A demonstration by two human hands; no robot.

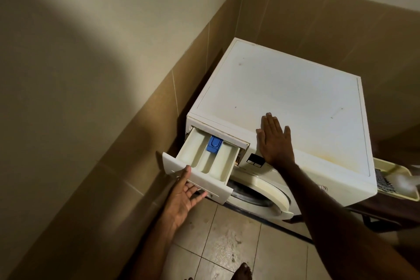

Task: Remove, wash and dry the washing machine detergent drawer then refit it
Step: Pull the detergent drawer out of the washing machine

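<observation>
The white detergent drawer [204,161] juts far out of its slot at the top left front of the white washing machine [284,88]. It has cream compartments and a blue insert [214,144] in the middle one. My left hand [185,198] holds the drawer's front panel from below, thumb on the panel's top edge and fingers curled under it. My right hand [273,138] lies flat, fingers spread, on the machine's top near the front edge, just right of the drawer slot.
The machine stands in a corner between tan tiled walls. Its round door [256,193] hangs below the drawer. A cream tray with a dark brush-like item [395,182] sits to the machine's right. The floor is tiled [227,241], and my foot [243,271] shows at the bottom.
</observation>
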